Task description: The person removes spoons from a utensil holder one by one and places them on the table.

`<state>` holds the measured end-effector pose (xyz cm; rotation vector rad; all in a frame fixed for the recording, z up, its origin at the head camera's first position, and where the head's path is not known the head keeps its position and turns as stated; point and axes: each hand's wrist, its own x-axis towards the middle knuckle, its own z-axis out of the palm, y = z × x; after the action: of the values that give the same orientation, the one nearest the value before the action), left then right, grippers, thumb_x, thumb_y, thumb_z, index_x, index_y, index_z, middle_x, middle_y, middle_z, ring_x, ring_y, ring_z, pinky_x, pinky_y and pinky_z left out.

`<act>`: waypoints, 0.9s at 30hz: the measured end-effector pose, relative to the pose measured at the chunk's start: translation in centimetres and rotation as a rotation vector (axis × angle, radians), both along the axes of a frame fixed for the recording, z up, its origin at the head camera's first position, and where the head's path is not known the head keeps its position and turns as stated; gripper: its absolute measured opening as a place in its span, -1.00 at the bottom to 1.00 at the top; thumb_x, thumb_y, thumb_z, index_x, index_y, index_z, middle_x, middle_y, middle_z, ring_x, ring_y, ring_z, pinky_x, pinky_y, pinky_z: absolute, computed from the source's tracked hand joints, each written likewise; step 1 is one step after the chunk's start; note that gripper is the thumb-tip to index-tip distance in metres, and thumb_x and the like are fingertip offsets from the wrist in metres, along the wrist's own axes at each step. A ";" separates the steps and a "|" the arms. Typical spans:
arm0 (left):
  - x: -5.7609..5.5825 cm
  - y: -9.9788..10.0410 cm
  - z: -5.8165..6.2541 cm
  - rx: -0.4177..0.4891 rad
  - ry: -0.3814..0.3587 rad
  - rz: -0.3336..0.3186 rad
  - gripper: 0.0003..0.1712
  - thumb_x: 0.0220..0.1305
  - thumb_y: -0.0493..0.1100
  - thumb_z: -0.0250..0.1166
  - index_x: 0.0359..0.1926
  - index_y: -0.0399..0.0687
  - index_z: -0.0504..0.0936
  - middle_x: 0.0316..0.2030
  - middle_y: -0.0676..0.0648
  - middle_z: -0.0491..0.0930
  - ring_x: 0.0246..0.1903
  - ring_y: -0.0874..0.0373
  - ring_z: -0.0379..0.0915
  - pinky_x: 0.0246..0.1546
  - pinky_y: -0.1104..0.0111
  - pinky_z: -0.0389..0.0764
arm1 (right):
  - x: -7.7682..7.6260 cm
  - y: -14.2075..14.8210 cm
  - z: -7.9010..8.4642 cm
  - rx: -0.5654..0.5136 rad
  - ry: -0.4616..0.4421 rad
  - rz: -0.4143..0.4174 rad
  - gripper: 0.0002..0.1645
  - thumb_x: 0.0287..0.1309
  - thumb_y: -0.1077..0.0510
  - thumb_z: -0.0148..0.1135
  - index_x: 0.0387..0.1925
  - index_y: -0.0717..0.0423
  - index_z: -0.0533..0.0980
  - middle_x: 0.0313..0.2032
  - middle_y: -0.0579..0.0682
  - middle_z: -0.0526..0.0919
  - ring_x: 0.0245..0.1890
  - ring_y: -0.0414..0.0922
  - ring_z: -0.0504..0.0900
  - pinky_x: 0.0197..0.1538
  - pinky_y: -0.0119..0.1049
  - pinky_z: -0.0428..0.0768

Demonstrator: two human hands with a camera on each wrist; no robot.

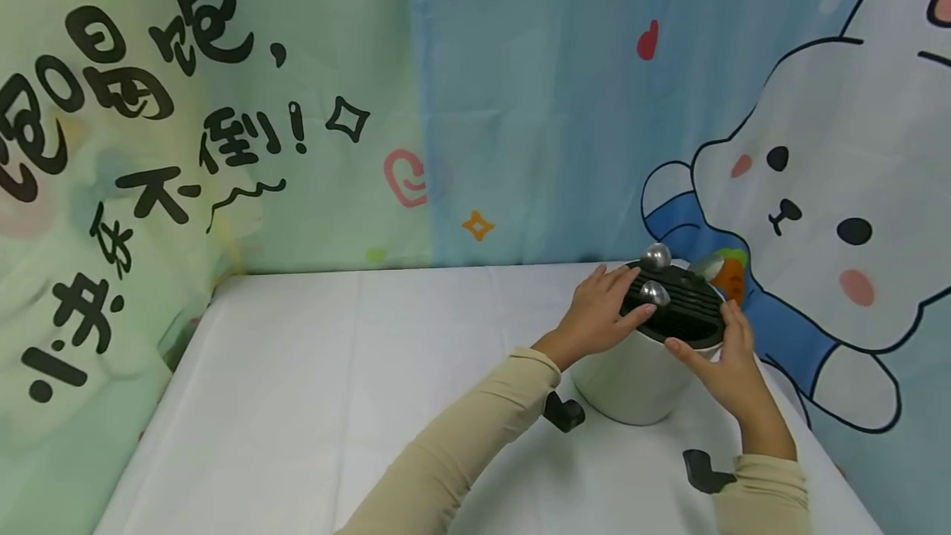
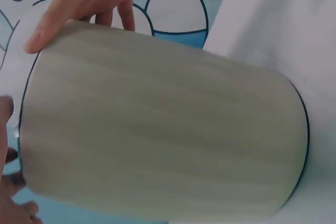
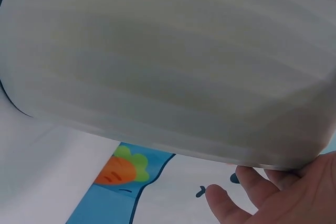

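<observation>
A tall pale grey-green cylindrical holder (image 1: 624, 378) stands upright near the right side of the table. Its top is a black ribbed insert (image 1: 672, 324). Two shiny rounded metal ends (image 1: 654, 294) show at that top, beside a pale, see-through-looking piece (image 1: 706, 265). My left hand (image 1: 605, 312) lies over the left of the rim, fingers extended, its thumb reaching to the nearer metal end. Around the right of the rim spreads my right hand (image 1: 731, 366), thumb in front and fingers along the side. In the right wrist view, its fingers (image 3: 231, 203) are beside the holder's wall (image 3: 157, 66).
A white cloth covers the table (image 1: 401, 370). Behind it hangs a green and blue curtain (image 1: 520, 106) with lettering and a large cartoon rabbit (image 1: 802, 213). Black pieces (image 1: 565, 414) sit at both wrists.
</observation>
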<state>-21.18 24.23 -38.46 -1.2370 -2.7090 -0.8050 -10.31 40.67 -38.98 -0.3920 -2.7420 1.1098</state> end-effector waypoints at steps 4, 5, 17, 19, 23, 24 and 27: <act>0.5 0.4 -0.4 0.055 -0.028 0.107 -0.40 0.34 0.20 -0.08 0.30 0.06 0.23 0.31 0.00 0.20 0.36 0.01 -0.05 0.30 0.19 0.12 | 0.0 -0.6 -0.1 0.002 -0.010 0.001 0.22 0.13 -0.23 0.09 0.36 0.28 -0.47 0.36 0.30 -0.55 0.31 0.42 -0.40 0.14 0.42 -0.13; 0.7 0.5 -0.5 0.071 -0.034 0.134 -0.43 0.34 0.19 -0.07 0.26 0.07 0.29 0.30 0.01 0.21 0.36 0.02 -0.04 0.29 0.18 0.13 | 0.0 -0.7 -0.1 0.001 -0.014 0.000 0.23 0.13 -0.24 0.08 0.36 0.27 -0.47 0.36 0.30 -0.55 0.31 0.42 -0.40 0.14 0.41 -0.12; 1.7 1.0 -0.1 0.281 -0.042 0.236 -0.77 0.29 0.06 0.09 -0.19 0.11 0.58 0.07 0.17 0.49 0.22 0.16 0.17 0.13 0.30 0.24 | -0.1 -1.1 -0.2 -0.012 -0.009 -0.006 0.21 0.13 -0.22 0.08 0.35 0.30 -0.46 0.35 0.31 -0.54 0.31 0.41 -0.41 0.15 0.40 -0.14; 1.6 1.0 0.4 0.338 -0.058 0.227 -0.79 0.29 0.03 0.09 -0.18 0.09 0.57 0.03 0.16 0.51 0.18 0.18 0.20 0.08 0.35 0.24 | -0.1 -1.1 -0.2 -0.010 -0.002 -0.009 0.21 0.13 -0.22 0.08 0.35 0.30 -0.46 0.35 0.32 -0.55 0.31 0.41 -0.42 0.16 0.40 -0.16; 1.3 0.5 2.1 0.455 -0.080 0.197 -0.79 0.31 -0.02 0.09 -0.15 0.03 0.56 -0.06 0.08 0.55 0.09 0.18 0.28 0.03 0.40 0.25 | 0.0 -0.8 -0.2 0.001 0.007 -0.013 0.20 0.14 -0.22 0.07 0.35 0.31 -0.45 0.35 0.33 -0.54 0.31 0.40 -0.42 0.16 0.40 -0.18; 1.3 0.4 2.7 0.482 -0.082 0.190 -0.78 0.31 -0.03 0.09 -0.15 0.01 0.56 -0.09 0.06 0.56 0.08 0.17 0.30 0.04 0.40 0.25 | 0.0 -0.7 -0.1 0.004 0.007 -0.013 0.21 0.14 -0.22 0.07 0.35 0.31 -0.45 0.35 0.33 -0.54 0.31 0.40 -0.42 0.16 0.40 -0.18; 0.9 -0.5 4.3 0.574 -0.094 0.147 -0.75 0.33 -0.06 0.06 -0.13 -0.08 0.56 -0.12 0.01 0.59 0.05 0.14 0.36 0.09 0.41 0.28 | 0.0 -0.4 0.0 0.016 -0.002 -0.016 0.21 0.14 -0.23 0.06 0.35 0.30 -0.46 0.35 0.33 -0.54 0.31 0.40 -0.43 0.17 0.39 -0.19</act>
<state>-20.27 23.77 -34.18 -0.8757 -2.3257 -1.5022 -10.33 40.27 -38.95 -0.4120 -2.7427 1.0841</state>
